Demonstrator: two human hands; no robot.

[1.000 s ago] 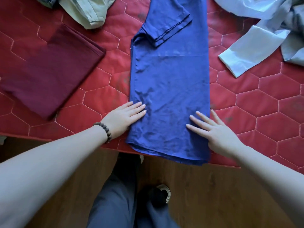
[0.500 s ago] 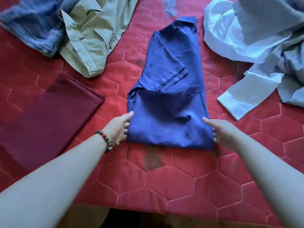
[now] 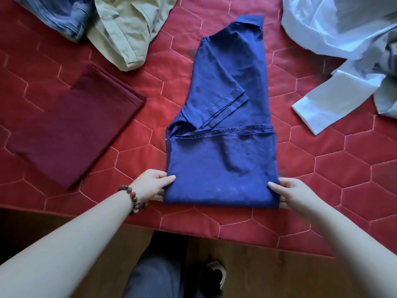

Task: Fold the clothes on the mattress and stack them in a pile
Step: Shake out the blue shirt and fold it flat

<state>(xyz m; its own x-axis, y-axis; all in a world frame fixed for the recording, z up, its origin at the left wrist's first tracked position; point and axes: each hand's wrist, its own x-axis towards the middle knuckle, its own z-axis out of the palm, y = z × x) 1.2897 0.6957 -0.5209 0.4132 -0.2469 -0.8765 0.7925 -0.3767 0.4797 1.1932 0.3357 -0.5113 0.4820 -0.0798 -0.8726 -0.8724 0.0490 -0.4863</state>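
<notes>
A blue shirt (image 3: pixel 223 164) lies lengthwise on the red quilted mattress (image 3: pixel 354 168), its lower part doubled up over the middle, collar at the far end. My left hand (image 3: pixel 152 186) grips the near left corner of the fold, thumb on top and fingers under. At the near right corner my right hand (image 3: pixel 290 192) pinches the fold the same way. A folded maroon garment (image 3: pixel 73 127) lies flat to the left.
Unfolded clothes lie at the far side: a beige garment (image 3: pixel 129 29), blue denim (image 3: pixel 58 14), and a pale blue shirt (image 3: pixel 335 61) with grey cloth at the right. The mattress's near edge (image 3: pixel 236 233) borders a wooden floor, where my legs stand.
Both hands went from flat on the shirt to gripping its hem and folding the lower part up over the middle. They now hold the new fold's corners.
</notes>
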